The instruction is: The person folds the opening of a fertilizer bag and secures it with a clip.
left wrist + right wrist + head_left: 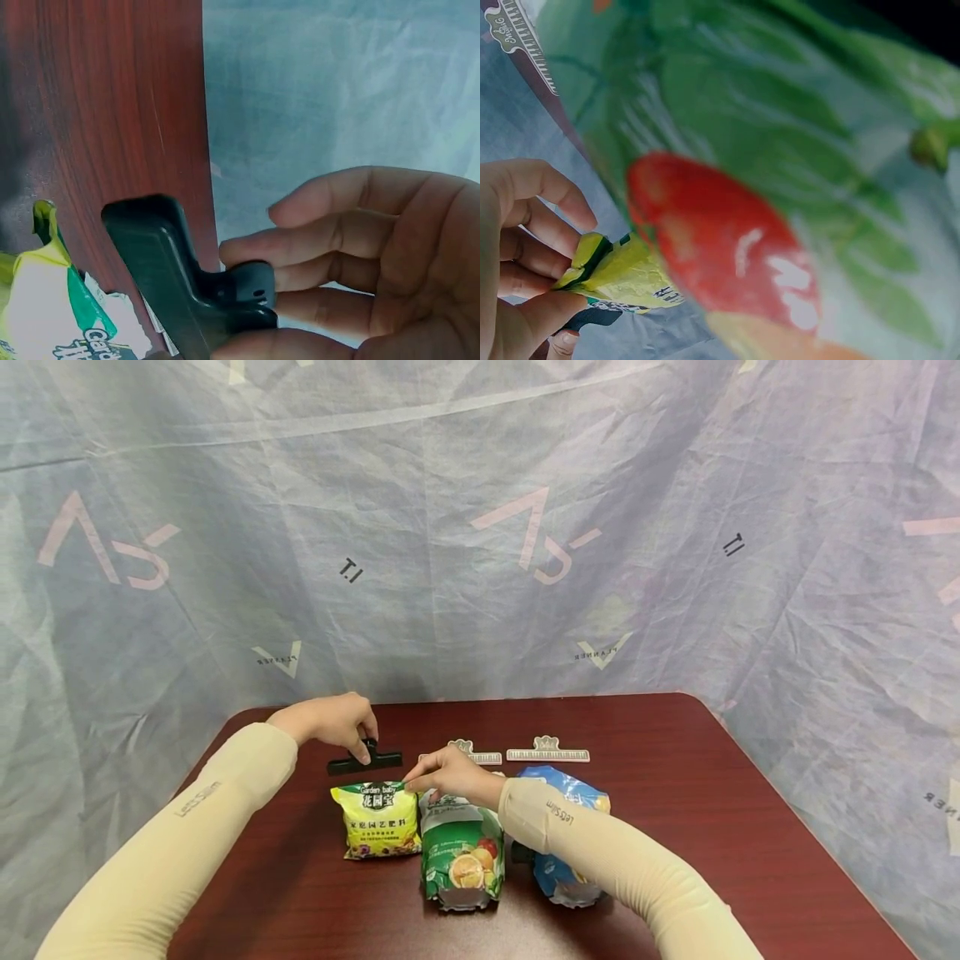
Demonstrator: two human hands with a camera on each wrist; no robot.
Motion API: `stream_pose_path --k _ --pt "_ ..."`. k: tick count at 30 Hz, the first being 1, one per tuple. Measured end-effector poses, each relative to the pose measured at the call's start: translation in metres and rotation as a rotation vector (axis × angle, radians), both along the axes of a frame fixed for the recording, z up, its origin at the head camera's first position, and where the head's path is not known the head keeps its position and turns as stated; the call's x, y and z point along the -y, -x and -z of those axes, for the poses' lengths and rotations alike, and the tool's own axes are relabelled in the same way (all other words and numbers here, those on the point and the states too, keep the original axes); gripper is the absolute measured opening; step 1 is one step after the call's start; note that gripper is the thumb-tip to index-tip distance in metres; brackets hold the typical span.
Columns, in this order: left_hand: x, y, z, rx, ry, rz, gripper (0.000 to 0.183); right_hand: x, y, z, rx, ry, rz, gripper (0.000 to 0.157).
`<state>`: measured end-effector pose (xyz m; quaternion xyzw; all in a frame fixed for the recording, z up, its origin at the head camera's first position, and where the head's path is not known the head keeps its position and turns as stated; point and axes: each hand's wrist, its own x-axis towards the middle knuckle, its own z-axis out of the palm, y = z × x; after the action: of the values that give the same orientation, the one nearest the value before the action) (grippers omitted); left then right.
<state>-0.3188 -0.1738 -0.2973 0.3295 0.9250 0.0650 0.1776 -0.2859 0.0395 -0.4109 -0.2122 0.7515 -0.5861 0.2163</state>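
Observation:
My left hand pinches a black bag clip between thumb and fingers, just behind the yellow fertilizer bag. In the left wrist view, the thumb and fingertips press on the handle of the clip. My right hand pinches the top right corner of the yellow bag, which stands upright. The right wrist view has that pinched corner of the bag low on the left, with the big green bag in front.
A green bag with fruit pictures stands beside the yellow one, under my right wrist. Right of it is a blue bag, partly behind my right sleeve. Two pale clips with piano-key patterns, including one clip, lie behind on the table.

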Motion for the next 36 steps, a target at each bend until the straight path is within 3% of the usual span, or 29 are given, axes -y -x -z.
stream_pose_path --k 15,36 --pt "0.004 -0.006 0.005 -0.022 -0.078 0.103 0.032 0.0 0.001 0.0 -0.001 -0.014 0.013 0.013" --pt "0.004 -0.015 0.003 -0.037 -0.12 0.14 0.029 0.002 -0.001 0.001 -0.012 -0.018 0.017 0.013"
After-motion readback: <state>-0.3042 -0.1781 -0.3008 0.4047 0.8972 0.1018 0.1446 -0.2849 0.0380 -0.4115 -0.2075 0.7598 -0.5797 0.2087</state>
